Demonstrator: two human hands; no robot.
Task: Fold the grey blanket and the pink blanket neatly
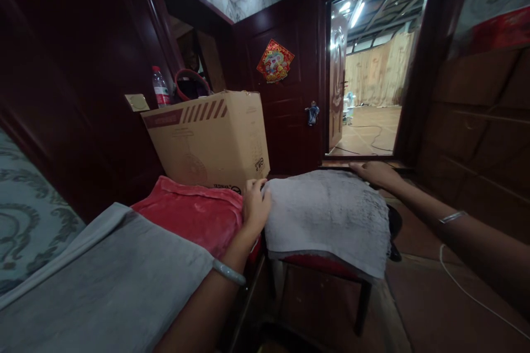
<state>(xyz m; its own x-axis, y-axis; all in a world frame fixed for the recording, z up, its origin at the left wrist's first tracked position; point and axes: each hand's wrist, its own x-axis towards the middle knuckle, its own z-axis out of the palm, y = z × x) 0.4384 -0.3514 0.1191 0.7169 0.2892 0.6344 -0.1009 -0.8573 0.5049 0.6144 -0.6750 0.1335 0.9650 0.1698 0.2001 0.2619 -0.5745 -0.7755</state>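
Observation:
A light grey towel (pixel 323 204) lies spread over a small stool with a red seat (pixel 318 265), its front edge hanging down. My left hand (pixel 255 207) is at the towel's far left corner, fingers bent and closed on its edge. At the far right corner, my right hand (pixel 375 174) pinches the edge, with the fingertips partly hidden. Just left of my left hand lies a red plush cloth (pixel 194 212). A larger grey cloth (pixel 103 281) covers the near left, partly over the red one.
Behind the cloths stands a large cardboard box (pixel 199 138), with a red-capped bottle (pixel 160 87) near its back. A dark red door (pixel 285 121) and an open doorway (pixel 368 121) are ahead. A white cable (pixel 467 287) runs across the tiled floor at right.

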